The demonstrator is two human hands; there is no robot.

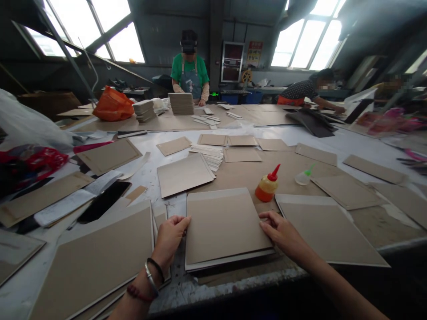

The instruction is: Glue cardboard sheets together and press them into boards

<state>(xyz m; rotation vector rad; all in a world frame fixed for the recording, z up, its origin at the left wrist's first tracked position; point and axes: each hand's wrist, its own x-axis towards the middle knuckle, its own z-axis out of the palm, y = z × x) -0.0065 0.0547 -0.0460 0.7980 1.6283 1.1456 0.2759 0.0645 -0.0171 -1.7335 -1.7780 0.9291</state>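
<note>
A grey-brown cardboard sheet [223, 226] lies in front of me on a slightly larger pale-edged one. My left hand [174, 227] pinches its left edge between thumb and fingers. At the right edge, my right hand [276, 227] has its thumb and fingers closed on the board. Just beyond the right hand stands a squeeze bottle [266, 186] of orange liquid with a red nozzle. A big cardboard panel [100, 258] is at my left, and another board [327, 226] lies to the right of my right hand.
Smaller cardboard pieces [242, 154], a pile of pale strips [210, 155] and a small green-tipped bottle [303, 176] lie farther back. A black phone [105, 202] is at left. Across the table a person in green [190, 73] stands behind stacked boards [181, 104]; another person [300, 91] leans over at right.
</note>
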